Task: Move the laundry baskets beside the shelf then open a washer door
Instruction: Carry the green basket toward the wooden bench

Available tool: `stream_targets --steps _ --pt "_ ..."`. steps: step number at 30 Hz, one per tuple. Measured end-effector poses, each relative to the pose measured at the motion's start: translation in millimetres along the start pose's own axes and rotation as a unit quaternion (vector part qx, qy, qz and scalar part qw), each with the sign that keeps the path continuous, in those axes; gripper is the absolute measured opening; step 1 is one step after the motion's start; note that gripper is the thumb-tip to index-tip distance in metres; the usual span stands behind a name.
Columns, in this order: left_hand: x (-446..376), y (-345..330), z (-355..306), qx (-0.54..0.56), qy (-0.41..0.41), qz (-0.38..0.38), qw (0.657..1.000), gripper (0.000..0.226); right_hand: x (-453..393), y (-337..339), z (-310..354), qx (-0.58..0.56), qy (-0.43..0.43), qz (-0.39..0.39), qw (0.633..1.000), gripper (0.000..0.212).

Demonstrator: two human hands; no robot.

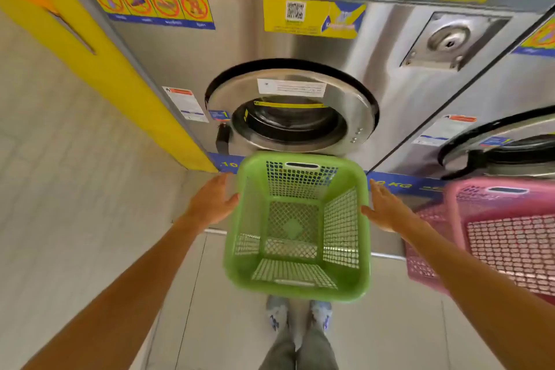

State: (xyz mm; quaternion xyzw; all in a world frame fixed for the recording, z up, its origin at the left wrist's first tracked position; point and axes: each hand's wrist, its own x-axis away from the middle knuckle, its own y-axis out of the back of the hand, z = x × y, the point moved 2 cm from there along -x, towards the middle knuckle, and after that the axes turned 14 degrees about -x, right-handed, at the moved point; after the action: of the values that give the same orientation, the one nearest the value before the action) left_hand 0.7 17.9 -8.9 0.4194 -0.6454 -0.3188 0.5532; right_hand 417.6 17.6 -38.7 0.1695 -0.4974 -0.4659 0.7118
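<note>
An empty green laundry basket [297, 228] stands directly in front of the steel washer, above my feet. My left hand [211, 203] is at its left rim and my right hand [383, 206] at its right rim. Both have fingers spread, and only the thumbs touch the rim. A pink laundry basket [510, 237] is just to the right, partly behind my right forearm. The washer door [291, 111] is round, steel-framed and shut, with a black handle [222, 137] on its left side. No shelf is in view.
A second washer [504, 147] stands to the right, behind the pink basket. A yellow panel [99, 63] runs along the washer's left side, next to a pale tiled wall. The floor is pale tile, and my feet [300, 314] are just behind the green basket.
</note>
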Motion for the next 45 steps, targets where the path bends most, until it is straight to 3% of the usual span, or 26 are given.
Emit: stream_targets --steps 5,9,12,15,21,30,36,40,45 --pt "-25 -80 22 0.029 0.031 0.026 0.999 0.073 -32 -47 -32 -0.084 -0.017 -0.062 0.994 0.081" --pt "-42 -131 34 0.074 0.070 0.020 0.995 0.090 -46 -85 -65 -0.098 -0.055 -0.022 0.993 0.096" --pt "-48 -160 27 0.130 0.055 0.009 0.990 0.093 -46 -108 -70 -0.143 -0.027 -0.075 0.987 0.095" --pt "-49 -174 21 0.141 0.078 -0.047 0.986 0.087 -42 -122 -65 -0.173 -0.029 -0.152 0.973 0.091" --pt "-28 -164 18 0.125 0.107 -0.076 0.983 0.079 -28 -118 -52 -0.132 -0.070 -0.163 0.975 0.086" --pt "103 -123 -17 0.172 0.179 -0.090 0.965 0.077 51 -64 -30 -0.080 -0.052 -0.124 0.988 0.080" --pt "206 -110 -28 0.216 0.250 -0.127 0.935 0.076 96 -38 -5 -0.044 0.016 -0.104 0.994 0.079" --pt "277 -89 -28 0.249 0.288 -0.190 0.905 0.071 125 -25 31 -0.022 0.084 -0.091 0.992 0.078" --pt "379 -77 -18 0.289 0.369 -0.261 0.844 0.069 159 -29 105 -0.017 0.204 -0.051 0.978 0.077"
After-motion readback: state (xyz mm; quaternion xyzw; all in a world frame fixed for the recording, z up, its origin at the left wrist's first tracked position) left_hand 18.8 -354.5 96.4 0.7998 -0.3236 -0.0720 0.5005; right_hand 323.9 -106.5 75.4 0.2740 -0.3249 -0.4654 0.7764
